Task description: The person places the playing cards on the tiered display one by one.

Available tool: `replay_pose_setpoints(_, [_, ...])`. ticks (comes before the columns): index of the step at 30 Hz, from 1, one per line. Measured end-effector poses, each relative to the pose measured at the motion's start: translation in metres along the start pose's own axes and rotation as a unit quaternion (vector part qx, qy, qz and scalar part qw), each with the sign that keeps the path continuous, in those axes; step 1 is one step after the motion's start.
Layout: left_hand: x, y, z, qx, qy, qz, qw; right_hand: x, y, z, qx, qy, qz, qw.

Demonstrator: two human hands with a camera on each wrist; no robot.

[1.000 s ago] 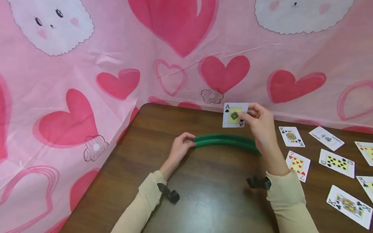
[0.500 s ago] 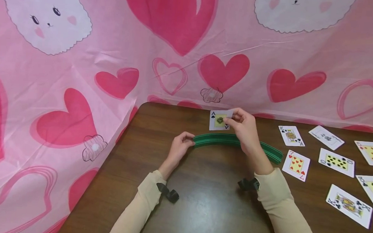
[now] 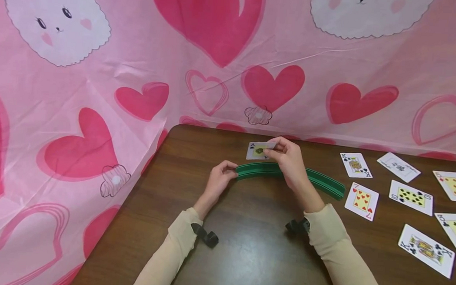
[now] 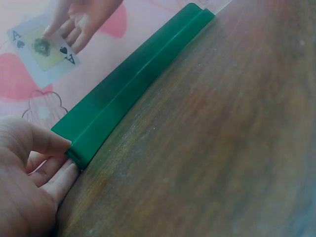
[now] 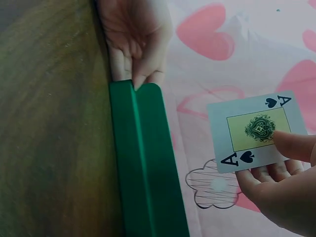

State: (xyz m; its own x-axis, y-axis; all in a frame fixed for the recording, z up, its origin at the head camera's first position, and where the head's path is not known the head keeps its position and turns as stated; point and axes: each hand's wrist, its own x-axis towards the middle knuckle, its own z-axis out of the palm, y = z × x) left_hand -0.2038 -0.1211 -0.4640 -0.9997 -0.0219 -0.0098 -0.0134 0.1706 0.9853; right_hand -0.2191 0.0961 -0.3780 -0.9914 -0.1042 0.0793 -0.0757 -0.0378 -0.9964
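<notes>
- In the head view, pinching an ace of spades (image 3: pixel 256 150) with the fingers of the right hand (image 3: pixel 292 166), between a curved green rack (image 3: pixel 324 183) and the far edge of the surface (image 3: pixel 244 257).
- Also gripping the rack's left end with the fingers of the left hand (image 3: pixel 217 183), toward the far-left corner of the surface.
- Farther right, showing a king of spades (image 3: pixel 356 165) near the far edge, a seven of hearts (image 3: pixel 361 201) just beside the rack's right end, and more loose cards (image 3: pixel 411 197) beyond.
- In the left wrist view, clasping the rack's end between thumb and fingers, with its long body stretching away along the surface.
- In the right wrist view, holding the ace apart from the rack, face visible, with thumb across its front and other fingers behind.
</notes>
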Motion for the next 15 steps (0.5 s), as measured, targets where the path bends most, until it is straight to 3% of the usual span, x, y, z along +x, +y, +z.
replay_pose_setpoints(8, [0.001, 0.0, 0.001, -0.002, 0.007, 0.014, 0.9999, 0.003, 0.01, 0.008, 0.017, -0.001, 0.007, 0.9998])
replay_pose_setpoints(15, [0.001, -0.001, 0.001, -0.002, 0.005, 0.008, 0.9999, 0.003, 0.016, 0.011, 0.008, -0.01, 0.015, 0.9998])
